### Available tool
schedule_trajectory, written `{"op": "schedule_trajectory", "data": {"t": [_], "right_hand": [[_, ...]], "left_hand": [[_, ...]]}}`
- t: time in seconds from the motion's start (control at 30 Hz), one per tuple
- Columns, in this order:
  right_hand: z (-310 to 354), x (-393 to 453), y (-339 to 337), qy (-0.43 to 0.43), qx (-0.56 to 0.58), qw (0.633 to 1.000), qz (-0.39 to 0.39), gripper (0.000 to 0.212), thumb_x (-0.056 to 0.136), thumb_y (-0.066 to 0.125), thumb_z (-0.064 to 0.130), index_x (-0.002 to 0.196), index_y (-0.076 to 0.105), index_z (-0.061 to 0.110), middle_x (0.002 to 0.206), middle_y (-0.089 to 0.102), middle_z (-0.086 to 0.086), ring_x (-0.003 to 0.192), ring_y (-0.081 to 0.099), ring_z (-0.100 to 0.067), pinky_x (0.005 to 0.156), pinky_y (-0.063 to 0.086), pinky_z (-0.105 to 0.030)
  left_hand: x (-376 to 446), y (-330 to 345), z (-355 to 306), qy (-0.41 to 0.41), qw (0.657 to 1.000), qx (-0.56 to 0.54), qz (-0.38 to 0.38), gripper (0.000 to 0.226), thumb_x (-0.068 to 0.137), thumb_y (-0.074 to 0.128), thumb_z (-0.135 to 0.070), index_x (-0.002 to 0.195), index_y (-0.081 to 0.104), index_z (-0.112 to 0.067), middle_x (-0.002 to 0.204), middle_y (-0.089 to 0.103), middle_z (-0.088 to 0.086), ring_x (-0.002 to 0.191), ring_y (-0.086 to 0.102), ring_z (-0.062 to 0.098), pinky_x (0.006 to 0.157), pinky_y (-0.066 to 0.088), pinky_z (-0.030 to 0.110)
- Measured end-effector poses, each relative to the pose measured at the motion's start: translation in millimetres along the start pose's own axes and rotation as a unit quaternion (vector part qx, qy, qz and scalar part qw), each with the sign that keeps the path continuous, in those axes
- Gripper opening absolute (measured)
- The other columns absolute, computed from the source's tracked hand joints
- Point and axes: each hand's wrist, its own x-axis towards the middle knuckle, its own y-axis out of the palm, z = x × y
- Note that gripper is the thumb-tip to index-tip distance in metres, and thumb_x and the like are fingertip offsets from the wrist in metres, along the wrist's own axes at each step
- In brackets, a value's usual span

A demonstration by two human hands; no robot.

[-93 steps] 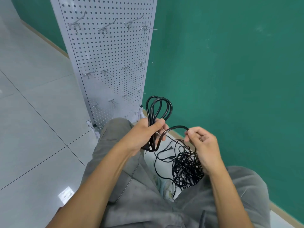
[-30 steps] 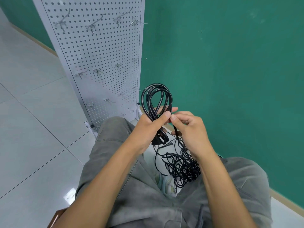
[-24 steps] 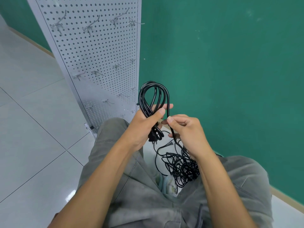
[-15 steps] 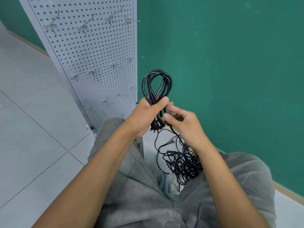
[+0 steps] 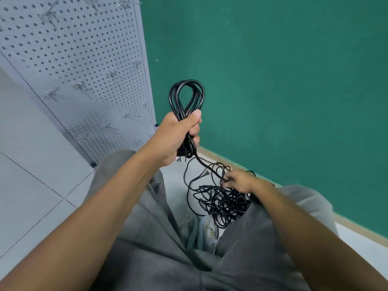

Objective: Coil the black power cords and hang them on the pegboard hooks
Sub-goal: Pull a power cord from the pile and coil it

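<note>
Sitting at six o'clock, grey trousers (image 5: pixel 147 238) fill the near view. At four o'clock from centre the right hand (image 5: pixel 239 180) pinches a strand in the tangled cords (image 5: pixel 222 201) heaped on the floor between the knees. Above, near centre, the left hand (image 5: pixel 178 136) is clenched around the coiled cord (image 5: pixel 186 97), loops upright. At eleven o'clock stands the pegboard (image 5: pixel 84 66) with bare hooks (image 5: pixel 80 86).

Black coiled cord (image 5: pixel 187 97) loops upright beside the hooked grey pegboard (image 5: pixel 84 66); tangled cords (image 5: pixel 222 200) lie below.
</note>
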Motion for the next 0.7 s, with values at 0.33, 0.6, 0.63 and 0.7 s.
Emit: {"op": "schedule_trajectory", "data": {"t": [0.33, 0.6, 0.63, 0.7], "right_hand": [[-32.0, 3.0, -48.4, 0.076, 0.201, 0.957, -0.197, 0.021, 0.096, 0.069, 0.014, 0.075, 0.072, 0.017, 0.078, 0.075, -0.005, 0.065, 0.062, -0.014, 0.062, 0.054, -0.034], [18.3, -46.4, -184.3, -0.034, 0.330, 0.863, -0.381, 0.009, 0.098, 0.060, -0.001, 0.090, 0.063, 0.003, 0.071, 0.066, -0.010, 0.052, 0.064, -0.005, 0.056, 0.055, -0.019], [29.7, -57.2, -204.7, -0.059, 0.319, 0.857, -0.399, 0.013, 0.097, 0.060, -0.001, 0.086, 0.062, 0.006, 0.071, 0.066, -0.010, 0.055, 0.066, -0.007, 0.057, 0.056, -0.021], [50.3, -77.5, -236.8, -0.100, 0.279, 0.863, -0.410, 0.021, 0.097, 0.063, 0.000, 0.080, 0.062, 0.013, 0.073, 0.068, -0.009, 0.066, 0.071, -0.019, 0.064, 0.061, -0.028]], "left_hand": [[35.8, 21.6, -8.0, -0.009, 0.997, 0.067, 0.029, 0.028, 0.108, 0.053, -0.022, 0.082, 0.053, -0.011, 0.056, 0.043, -0.006, 0.050, 0.039, 0.014, 0.051, 0.044, 0.022], [53.7, 41.3, -22.1, 0.012, 0.995, 0.092, 0.039, 0.027, 0.107, 0.054, -0.021, 0.083, 0.053, -0.011, 0.058, 0.044, -0.006, 0.053, 0.041, 0.012, 0.054, 0.047, 0.023], [53.9, 45.4, -26.1, 0.022, 0.996, 0.084, 0.037, 0.026, 0.107, 0.055, -0.020, 0.083, 0.053, -0.011, 0.059, 0.044, -0.005, 0.053, 0.041, 0.012, 0.054, 0.047, 0.024], [53.6, 52.8, -37.2, 0.040, 0.996, 0.071, 0.030, 0.025, 0.107, 0.055, -0.020, 0.084, 0.053, -0.010, 0.058, 0.045, -0.005, 0.051, 0.043, 0.011, 0.052, 0.046, 0.023]]}}
